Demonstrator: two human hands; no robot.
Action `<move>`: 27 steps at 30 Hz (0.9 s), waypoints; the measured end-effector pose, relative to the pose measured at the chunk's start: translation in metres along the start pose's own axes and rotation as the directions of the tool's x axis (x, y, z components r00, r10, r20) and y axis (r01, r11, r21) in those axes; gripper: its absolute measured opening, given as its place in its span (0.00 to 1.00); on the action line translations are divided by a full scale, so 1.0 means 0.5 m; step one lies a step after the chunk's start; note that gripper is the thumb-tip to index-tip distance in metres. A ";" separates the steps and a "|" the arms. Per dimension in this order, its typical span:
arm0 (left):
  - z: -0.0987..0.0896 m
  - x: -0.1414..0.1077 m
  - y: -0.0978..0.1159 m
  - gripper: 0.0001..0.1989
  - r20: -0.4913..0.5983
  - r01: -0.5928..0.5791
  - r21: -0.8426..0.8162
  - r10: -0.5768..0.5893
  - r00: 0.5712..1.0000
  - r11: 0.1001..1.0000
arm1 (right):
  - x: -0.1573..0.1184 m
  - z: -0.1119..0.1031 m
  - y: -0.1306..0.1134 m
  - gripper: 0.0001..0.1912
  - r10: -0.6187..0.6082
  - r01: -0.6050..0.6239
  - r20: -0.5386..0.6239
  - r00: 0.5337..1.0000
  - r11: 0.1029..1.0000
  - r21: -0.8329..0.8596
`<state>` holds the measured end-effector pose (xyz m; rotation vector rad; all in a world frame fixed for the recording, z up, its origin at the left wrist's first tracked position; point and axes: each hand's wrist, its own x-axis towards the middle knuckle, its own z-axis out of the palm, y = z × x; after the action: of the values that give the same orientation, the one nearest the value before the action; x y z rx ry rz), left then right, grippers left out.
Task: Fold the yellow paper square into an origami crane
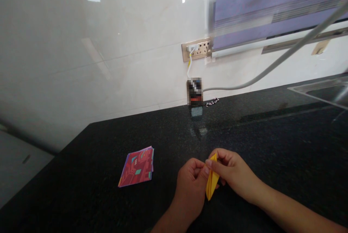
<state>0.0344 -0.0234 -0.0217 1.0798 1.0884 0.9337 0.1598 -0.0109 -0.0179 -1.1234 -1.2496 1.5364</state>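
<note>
A piece of folded yellow paper (213, 182), narrow and pointed at its lower end, is held between my two hands above the dark countertop. My left hand (192, 184) pinches its left edge, with the thumb near the upper part. From the other side my right hand (233, 171) grips it, thumb on the front and fingers behind. Both thumbs almost meet on the paper. Some fingertips are hidden behind it. To the left lies a small stack of printed paper sheets (138, 167), the top one red with a teal pattern.
A phone-like device (195, 91), blurred out, leans against the wall with a white cable running to a wall socket (197, 48). Beside it lies a beaded strap (212, 102). A grey hose (261, 78) crosses the right side, near a sink edge (320, 97). The black counter (95, 149) ends at left.
</note>
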 end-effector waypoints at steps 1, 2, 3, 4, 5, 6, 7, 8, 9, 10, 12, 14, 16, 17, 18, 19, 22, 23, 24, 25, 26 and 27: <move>0.000 -0.001 0.001 0.10 0.002 -0.002 0.004 0.002 1.000 1.000 | 0.000 0.000 0.001 0.11 0.005 -0.005 -0.005 1.000 1.000 0.000; 0.000 -0.001 0.002 0.09 0.004 -0.003 0.010 0.002 1.000 1.000 | 0.001 -0.001 0.001 0.11 0.010 -0.010 -0.014 1.000 1.000 -0.005; 0.001 -0.002 0.004 0.09 0.006 -0.002 0.017 0.002 1.000 1.000 | 0.001 -0.001 0.002 0.12 0.014 -0.015 -0.026 1.000 1.000 -0.015; 0.001 -0.003 0.006 0.09 0.007 0.001 0.022 -0.001 1.000 1.000 | 0.002 -0.002 0.003 0.13 0.016 -0.017 -0.040 0.999 0.999 -0.027; 0.001 -0.003 0.008 0.09 0.009 0.004 0.024 -0.004 1.000 1.000 | 0.002 -0.003 0.004 0.14 0.016 -0.018 -0.049 0.999 0.999 -0.039; 0.002 -0.003 0.009 0.09 0.012 0.005 0.022 -0.005 1.000 1.000 | 0.003 -0.004 0.005 0.15 0.015 -0.017 -0.054 0.998 0.999 -0.044; 0.002 -0.003 0.009 0.09 0.014 0.006 0.018 -0.006 1.000 1.000 | 0.004 -0.005 0.006 0.16 0.014 -0.016 -0.053 0.999 0.999 -0.043; 0.002 -0.003 0.009 0.09 0.015 0.006 0.013 -0.006 1.000 1.000 | 0.005 -0.007 0.006 0.17 0.012 -0.014 -0.047 0.999 0.999 -0.036; 0.002 -0.002 0.008 0.09 0.015 0.005 0.010 -0.005 1.000 1.000 | 0.007 -0.008 0.007 0.17 0.011 -0.012 -0.041 0.999 1.000 -0.024; 0.002 -0.002 0.007 0.08 0.013 0.002 0.008 -0.002 1.000 1.000 | 0.008 -0.010 0.007 0.18 0.009 -0.009 -0.039 0.999 1.000 -0.004; 0.002 -0.001 0.005 0.08 0.001 0.002 0.009 -0.002 1.000 1.000 | 0.009 -0.014 0.006 0.21 -0.004 0.006 -0.043 0.999 0.999 0.048; 0.002 0.000 0.004 0.08 -0.014 0.004 0.009 -0.004 1.000 1.000 | 0.009 -0.017 0.004 0.22 -0.024 0.027 -0.037 0.999 0.996 0.083; 0.001 0.001 0.004 0.09 -0.028 0.003 0.002 -0.003 1.000 1.000 | 0.007 -0.017 0.001 0.19 -0.032 0.032 0.006 0.999 0.998 0.053; 0.001 0.001 0.003 0.09 -0.031 -0.003 -0.004 0.003 1.000 1.000 | 0.006 -0.017 0.000 0.16 -0.027 0.027 0.029 0.999 0.999 0.020; 0.001 0.001 0.003 0.09 -0.031 -0.010 -0.013 0.009 0.999 1.000 | 0.005 -0.016 -0.001 0.15 -0.020 0.020 0.043 0.999 1.000 -0.011; 0.000 0.001 0.003 0.10 -0.026 -0.011 -0.026 0.011 1.000 1.000 | 0.005 -0.015 -0.002 0.14 -0.012 0.014 0.048 0.999 0.999 -0.033; -0.001 0.003 0.002 0.10 0.010 0.023 -0.069 -0.023 1.000 0.997 | 0.005 -0.014 -0.001 0.14 -0.031 0.031 -0.001 1.000 0.999 -0.038; -0.002 0.003 0.002 0.12 0.025 0.047 -0.074 -0.046 0.999 0.996 | 0.006 -0.015 0.000 0.14 -0.053 0.052 -0.026 0.998 0.998 -0.036; -0.002 0.003 0.003 0.13 0.039 0.072 -0.068 -0.070 0.997 0.995 | 0.007 -0.017 0.000 0.14 -0.075 0.073 -0.053 0.996 0.997 -0.036; -0.003 0.003 0.003 0.14 0.047 0.094 -0.055 -0.091 0.995 0.994 | 0.007 -0.018 0.000 0.13 -0.095 0.092 -0.077 0.993 0.995 -0.037; -0.004 0.003 0.004 0.15 0.049 0.109 -0.037 -0.107 0.993 0.993 | 0.008 -0.019 0.000 0.13 -0.109 0.106 -0.094 0.990 0.994 -0.038; -0.005 0.003 0.005 0.15 0.045 0.116 -0.021 -0.115 0.992 0.993 | 0.008 -0.020 0.000 0.13 -0.115 0.111 -0.102 0.988 0.993 -0.039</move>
<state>0.0319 -0.0210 -0.0200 1.0028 1.0900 0.8250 0.1688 -0.0049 -0.0194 -1.1195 -1.2502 1.3610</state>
